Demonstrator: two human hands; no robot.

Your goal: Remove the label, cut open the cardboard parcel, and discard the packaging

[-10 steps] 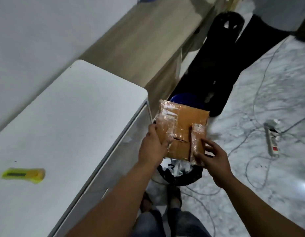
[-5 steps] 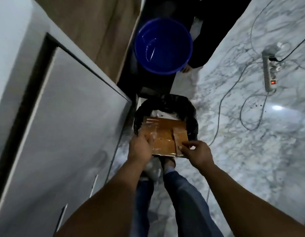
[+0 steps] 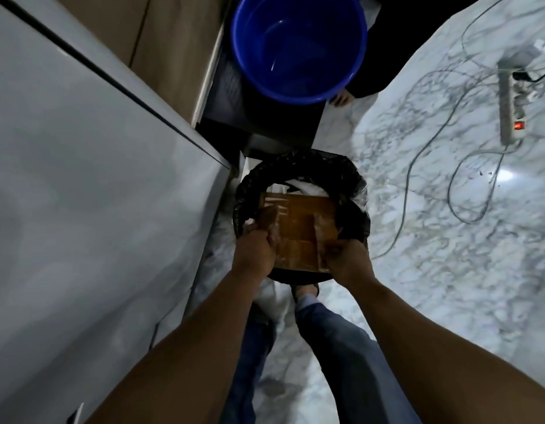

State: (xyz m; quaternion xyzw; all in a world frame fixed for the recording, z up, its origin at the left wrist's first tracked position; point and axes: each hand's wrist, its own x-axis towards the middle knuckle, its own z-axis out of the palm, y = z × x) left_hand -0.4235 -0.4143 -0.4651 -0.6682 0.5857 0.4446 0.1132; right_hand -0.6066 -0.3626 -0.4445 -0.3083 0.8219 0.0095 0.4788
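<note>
A flat brown cardboard parcel with clear tape on it lies across the mouth of a round bin lined with a black bag. My left hand grips the parcel's near left edge, thumb on top. My right hand grips its near right corner. White crumpled packaging shows inside the bin behind the parcel.
A grey cabinet side stands close on the left. A blue bucket sits beyond the bin. A power strip and loose cables lie on the marble floor to the right. My legs in jeans are below the bin.
My head has tilted down from the white table top to the floor. Both hands have lowered the cardboard parcel from in front of me into the mouth of the bin.
</note>
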